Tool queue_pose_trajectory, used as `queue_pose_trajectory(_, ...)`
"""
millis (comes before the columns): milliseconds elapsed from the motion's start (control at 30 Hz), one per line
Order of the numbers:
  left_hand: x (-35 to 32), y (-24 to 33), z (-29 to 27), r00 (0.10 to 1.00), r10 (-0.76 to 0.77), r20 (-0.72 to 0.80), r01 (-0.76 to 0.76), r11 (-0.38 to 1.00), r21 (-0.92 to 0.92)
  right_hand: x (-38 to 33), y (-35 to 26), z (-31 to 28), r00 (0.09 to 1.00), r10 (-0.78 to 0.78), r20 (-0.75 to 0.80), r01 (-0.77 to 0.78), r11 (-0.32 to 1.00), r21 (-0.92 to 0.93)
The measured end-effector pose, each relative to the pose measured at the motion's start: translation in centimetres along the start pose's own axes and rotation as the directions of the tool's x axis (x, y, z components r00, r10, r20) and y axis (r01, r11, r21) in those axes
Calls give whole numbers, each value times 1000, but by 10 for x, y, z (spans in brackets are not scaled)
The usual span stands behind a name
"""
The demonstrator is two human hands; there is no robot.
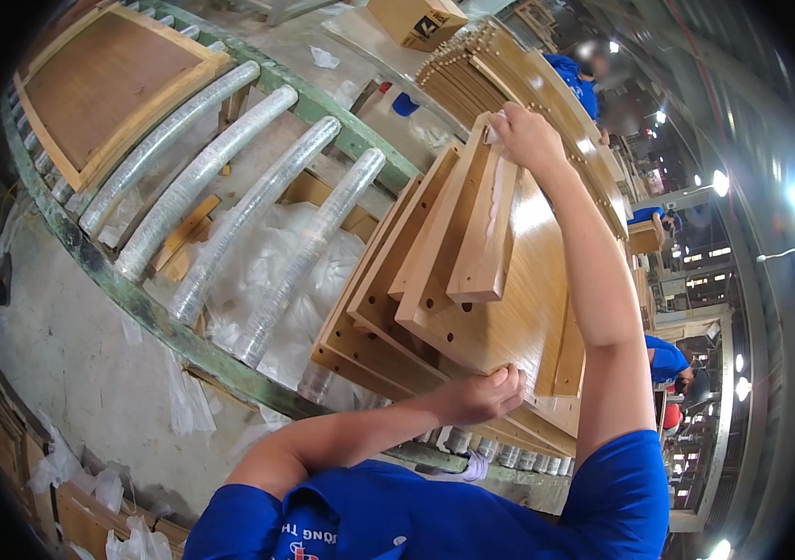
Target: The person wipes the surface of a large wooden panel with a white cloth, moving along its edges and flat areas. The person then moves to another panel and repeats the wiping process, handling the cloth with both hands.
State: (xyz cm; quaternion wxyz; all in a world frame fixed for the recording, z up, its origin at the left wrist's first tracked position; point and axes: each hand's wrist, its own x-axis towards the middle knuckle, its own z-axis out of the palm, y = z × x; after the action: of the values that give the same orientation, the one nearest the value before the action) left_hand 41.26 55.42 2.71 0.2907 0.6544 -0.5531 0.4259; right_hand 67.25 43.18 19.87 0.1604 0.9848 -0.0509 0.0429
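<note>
Two hands held a stack of wooden panels [472, 280] over the roller conveyor [229, 196]: the left hand [481, 394] curled under its near edge, the right hand [528, 135] gripped its far end, fingers closed around the top board.

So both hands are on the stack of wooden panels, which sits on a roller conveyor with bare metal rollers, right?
Not quite: the head view shows the rollers wrapped in clear plastic film, not bare metal. The rest holds: the left hand and right hand both grip the stack of wooden panels over the conveyor.
</note>
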Motion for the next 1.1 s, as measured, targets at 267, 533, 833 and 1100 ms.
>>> queue_pose_trajectory(267, -3, -3, -1, 999, 9, 40, -11, 997, 71, -46, -24, -14, 996, -84, 39, 82, 995, 58)
queue_pose_trajectory(533, -2, 1, -4, 999, -1, 41, -2, 996, 84, -61, -39, -27, 993, -83, 87, 81, 996, 21)
queue_pose_trajectory(833, -3, 1, -3, 1000, 5, 27, -7, 996, 86, -95, -54, -38, 985, -164, 54, 155, 977, 144)
queue_pose_trajectory(1100, -5, 2, 1, 1000, 7, -3, -7, 998, 60, -139, -81, -57, 961, -276, 25, 266, 942, 204)
